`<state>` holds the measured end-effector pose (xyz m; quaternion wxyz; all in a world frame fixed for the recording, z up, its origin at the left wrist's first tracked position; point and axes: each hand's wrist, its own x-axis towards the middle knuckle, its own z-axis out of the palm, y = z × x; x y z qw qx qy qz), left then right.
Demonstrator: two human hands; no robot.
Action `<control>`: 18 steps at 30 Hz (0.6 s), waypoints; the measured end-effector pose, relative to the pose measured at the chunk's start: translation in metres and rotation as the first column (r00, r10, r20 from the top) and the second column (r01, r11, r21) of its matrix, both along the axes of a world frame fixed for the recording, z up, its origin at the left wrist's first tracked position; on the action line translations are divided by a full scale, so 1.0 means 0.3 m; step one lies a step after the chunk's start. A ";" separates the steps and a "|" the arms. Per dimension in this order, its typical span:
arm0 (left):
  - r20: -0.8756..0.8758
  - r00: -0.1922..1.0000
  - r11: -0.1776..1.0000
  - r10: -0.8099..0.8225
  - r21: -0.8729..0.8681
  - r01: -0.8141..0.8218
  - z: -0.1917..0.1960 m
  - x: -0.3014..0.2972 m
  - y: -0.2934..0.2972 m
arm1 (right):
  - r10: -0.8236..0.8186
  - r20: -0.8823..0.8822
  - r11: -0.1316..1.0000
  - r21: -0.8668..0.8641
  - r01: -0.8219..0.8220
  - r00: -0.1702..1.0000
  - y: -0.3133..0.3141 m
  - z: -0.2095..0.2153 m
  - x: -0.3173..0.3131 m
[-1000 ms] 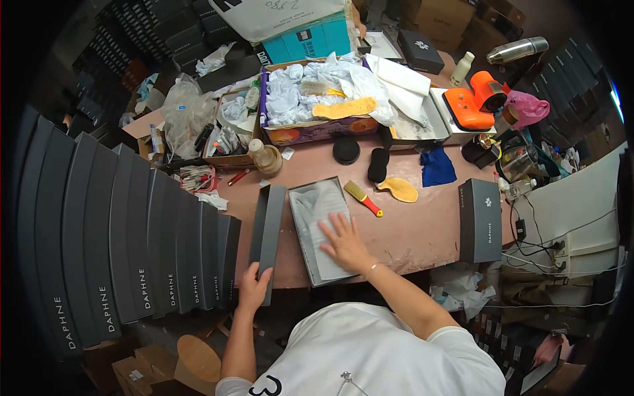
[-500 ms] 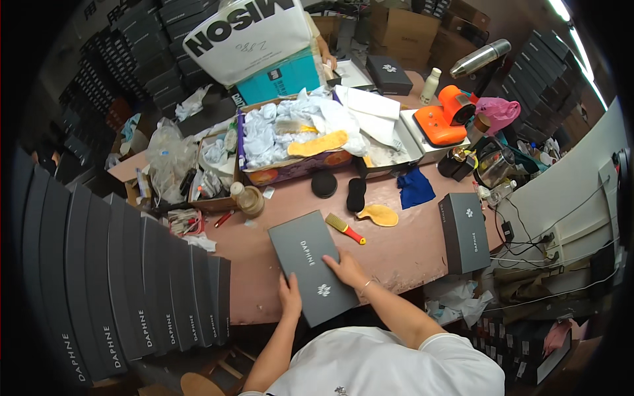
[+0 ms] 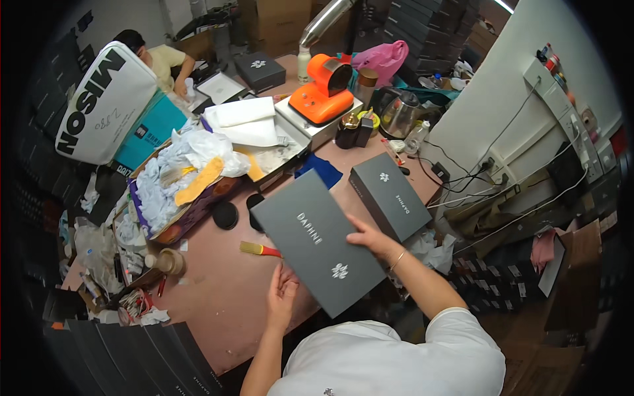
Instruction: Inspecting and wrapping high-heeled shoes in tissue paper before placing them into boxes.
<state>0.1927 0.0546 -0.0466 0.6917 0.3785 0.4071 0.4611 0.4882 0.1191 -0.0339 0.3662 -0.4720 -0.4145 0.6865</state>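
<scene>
A dark grey shoe box (image 3: 319, 241) with a white flower emblem is held tilted above the table's front edge. My right hand (image 3: 375, 239) grips its right side, the thumb lying on the lid. Just off the box's left edge is my left hand (image 3: 282, 294), its fingers loosely curled and apart, holding nothing that I can see. A second grey shoe box (image 3: 391, 197) rests on the table to the right of the held one. The held box partly covers a brush with a red handle (image 3: 259, 249) and a black round pad or tin's neighbour, a dark object (image 3: 255, 206).
Crumpled paper fills a patterned carton (image 3: 155, 228) at the left. Behind are an orange device (image 3: 321, 92), a blue cloth (image 3: 319, 169) and a glass kettle (image 3: 400, 113). Stacked grey boxes (image 3: 142, 356) stand at lower left. A co-worker (image 3: 168, 63) sits across the table.
My view has swung to the right. The held box has moved right, toward the other shoe box, in my right hand. My left hand has come away from its edge.
</scene>
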 end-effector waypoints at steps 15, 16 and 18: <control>-0.614 0.771 0.985 0.172 0.103 -0.137 0.062 -0.352 -0.334 | -0.412 0.595 0.349 0.803 -0.483 0.690 0.253 0.778 -0.279; -0.654 0.708 0.964 0.267 0.197 -0.181 0.091 -0.405 -0.387 | -0.394 0.539 0.067 0.825 -0.562 0.744 0.175 0.910 -0.522; -0.680 0.602 0.908 0.419 0.319 -0.272 0.151 -0.502 -0.518 | -0.111 0.503 -0.263 0.817 -0.513 0.857 -0.022 1.115 -0.957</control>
